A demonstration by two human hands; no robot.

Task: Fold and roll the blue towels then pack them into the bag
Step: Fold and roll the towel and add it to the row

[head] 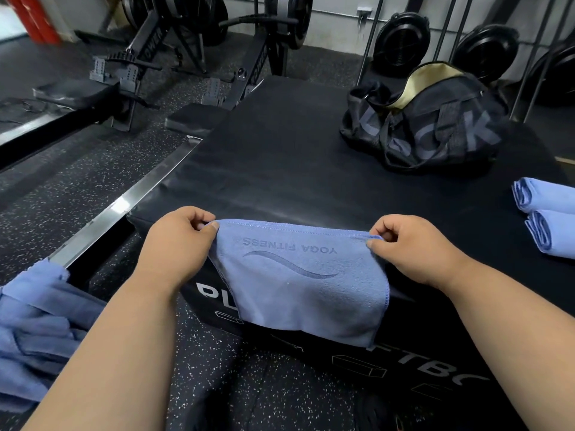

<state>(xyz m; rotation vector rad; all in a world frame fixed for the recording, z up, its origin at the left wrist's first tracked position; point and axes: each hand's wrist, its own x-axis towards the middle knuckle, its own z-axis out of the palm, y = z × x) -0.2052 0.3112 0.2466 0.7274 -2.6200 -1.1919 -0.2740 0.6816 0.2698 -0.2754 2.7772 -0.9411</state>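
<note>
A blue towel (298,284) printed "YOGA FITNESS" hangs over the near edge of a black padded box (280,169). My left hand (179,244) pinches its top left corner and my right hand (413,247) pinches its top right corner, stretching the top edge level. Two rolled blue towels (547,216) lie side by side on the box at the right edge. A black duffel bag (426,126) stands open at the box's far right, its pale lining showing. A heap of loose blue towels (34,331) lies at the lower left.
Rowing machines (130,79) with metal rails stand on the speckled rubber floor (102,169) to the left. Black fan-wheel machines (401,38) and upright bars stand behind the bag.
</note>
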